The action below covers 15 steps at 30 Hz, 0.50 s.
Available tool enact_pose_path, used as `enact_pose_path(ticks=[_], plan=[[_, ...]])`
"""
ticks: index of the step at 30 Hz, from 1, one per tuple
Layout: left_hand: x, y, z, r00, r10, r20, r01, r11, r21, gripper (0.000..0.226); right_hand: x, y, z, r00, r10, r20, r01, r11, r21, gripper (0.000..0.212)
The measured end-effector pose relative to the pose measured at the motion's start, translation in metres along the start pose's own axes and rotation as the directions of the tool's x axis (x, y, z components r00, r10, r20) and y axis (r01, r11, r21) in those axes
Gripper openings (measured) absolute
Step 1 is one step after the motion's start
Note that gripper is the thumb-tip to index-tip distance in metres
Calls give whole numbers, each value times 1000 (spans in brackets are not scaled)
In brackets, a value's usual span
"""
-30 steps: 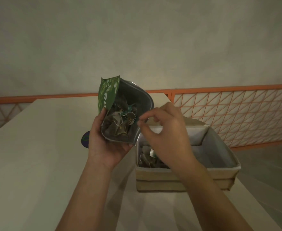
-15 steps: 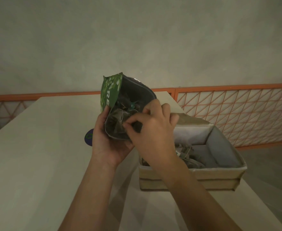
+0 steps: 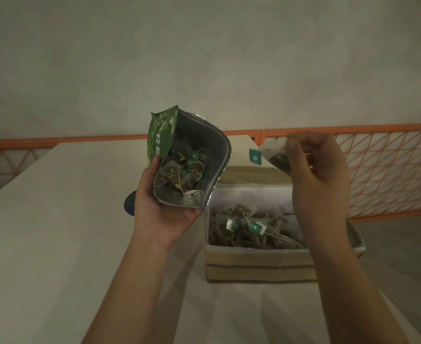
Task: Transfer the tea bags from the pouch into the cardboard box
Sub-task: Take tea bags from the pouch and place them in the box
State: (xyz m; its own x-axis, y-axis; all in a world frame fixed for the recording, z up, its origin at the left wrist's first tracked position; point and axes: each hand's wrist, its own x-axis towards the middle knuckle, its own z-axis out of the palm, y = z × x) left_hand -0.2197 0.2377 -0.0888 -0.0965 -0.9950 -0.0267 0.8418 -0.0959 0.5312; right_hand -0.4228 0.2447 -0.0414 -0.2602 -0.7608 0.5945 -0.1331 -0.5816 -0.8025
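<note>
Tea bags (image 3: 182, 173) partly fill the pouch (image 3: 190, 160) my left hand (image 3: 164, 209) grips, while my right hand (image 3: 318, 175), just withdrawn, pinches one bag (image 3: 276, 158) above the cardboard box (image 3: 259, 266), ready to drop onto those inside.

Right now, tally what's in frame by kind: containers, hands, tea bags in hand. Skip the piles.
Pouch: 1, held by left hand
Cardboard box: 1
Hands: 2, left and right hand
Tea bag in hand: 1, pinched by right hand above the box
Total: 5
Loose bags in pouch and box: too tangled to count.
</note>
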Motion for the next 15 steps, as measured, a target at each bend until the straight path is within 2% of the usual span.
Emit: enact_pose_path(ticks=[2,5,7,11,13,15], plan=[[-1,0,0,1000,2,-7,-2,1000,-3,54,-3,7,-8,995,59,82,-48,989,-138,5],[-1,0,2,1000,-7,-2,7,1000,-17,55,-9,21,-12,942,214,260,-102,917,-386,2],[-1,0,2,1000,-6,2,6,1000,-26,54,-14,25,-8,934,236,269,-95,888,-450,5],[-2,1,3,1000,-12,10,12,1000,-1,59,-18,13,16,968,-29,248,119,927,-356,6],[-2,1,3,1000,-17,5,17,1000,10,61,-18,2,34,932,-144,332,261,903,-342,6],[-2,2,3,1000,-14,-8,14,1000,9,59,-17,-3,55,873,-243,422,416,823,-386,8]])
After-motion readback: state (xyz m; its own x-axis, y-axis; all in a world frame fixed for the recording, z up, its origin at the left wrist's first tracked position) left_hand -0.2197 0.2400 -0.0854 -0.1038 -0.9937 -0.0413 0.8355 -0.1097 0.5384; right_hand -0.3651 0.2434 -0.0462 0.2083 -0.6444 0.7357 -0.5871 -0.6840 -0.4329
